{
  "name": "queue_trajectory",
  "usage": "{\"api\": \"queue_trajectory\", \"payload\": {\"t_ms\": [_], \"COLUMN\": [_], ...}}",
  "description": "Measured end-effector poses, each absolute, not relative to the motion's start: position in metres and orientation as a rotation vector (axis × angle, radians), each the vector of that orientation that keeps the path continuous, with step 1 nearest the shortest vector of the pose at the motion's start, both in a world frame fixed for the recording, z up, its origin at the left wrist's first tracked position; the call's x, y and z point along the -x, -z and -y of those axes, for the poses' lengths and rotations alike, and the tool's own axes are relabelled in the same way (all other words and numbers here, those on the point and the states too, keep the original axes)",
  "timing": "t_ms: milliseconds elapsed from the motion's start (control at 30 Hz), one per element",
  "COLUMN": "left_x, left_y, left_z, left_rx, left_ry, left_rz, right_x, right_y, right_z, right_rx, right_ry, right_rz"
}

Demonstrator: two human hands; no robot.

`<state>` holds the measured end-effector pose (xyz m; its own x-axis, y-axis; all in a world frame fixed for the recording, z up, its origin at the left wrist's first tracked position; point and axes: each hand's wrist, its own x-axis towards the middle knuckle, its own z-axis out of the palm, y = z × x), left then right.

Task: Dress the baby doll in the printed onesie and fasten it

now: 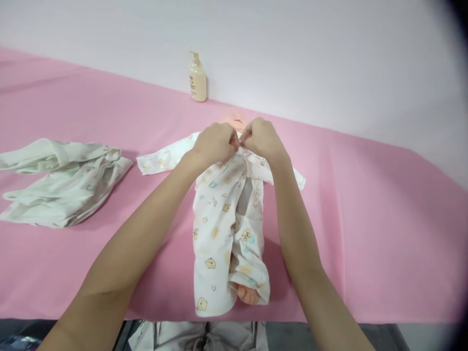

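Note:
A baby doll point(247, 294) lies on its back on the pink-covered table, dressed in a white baby romper point(215, 229) printed with small bears. Its head end points away from me, and one foot pokes out of the near leg opening. Both my hands meet at the romper's neckline. My left hand point(218, 141) pinches the fabric edge there, fingers closed. Close beside it, my right hand point(262, 139) pinches the other side of the collar. Most of the doll's head is hidden behind my hands. Down the front the romper hangs partly apart, showing a grey patch.
To the left lies a crumpled heap of white printed baby clothes point(69, 185). A cream pump bottle point(198, 83) stands at the back against the white wall point(310, 58). The pink table cover point(387, 234) ends at a front edge near my lap.

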<state>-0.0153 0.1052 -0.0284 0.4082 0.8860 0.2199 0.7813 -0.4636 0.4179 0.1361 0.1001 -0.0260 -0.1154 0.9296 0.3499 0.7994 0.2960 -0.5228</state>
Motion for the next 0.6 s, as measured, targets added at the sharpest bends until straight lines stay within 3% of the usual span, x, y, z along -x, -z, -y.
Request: {"api": "queue_trajectory", "payload": {"t_ms": [300,600], "left_x": [0.020,0.024], "left_y": [0.031,0.035], "left_z": [-0.111,-0.119], "left_rx": [-1.923,-1.718], "left_ry": [-0.924,-0.858], "left_rz": [-1.295,-1.233], "right_x": [-0.139,-0.134], "right_y": [0.012,0.015], "right_z": [-0.090,-0.093], "right_rx": [1.541,1.557], "right_ry": [-0.625,-0.502], "right_rz": [1.781,1.782]}}
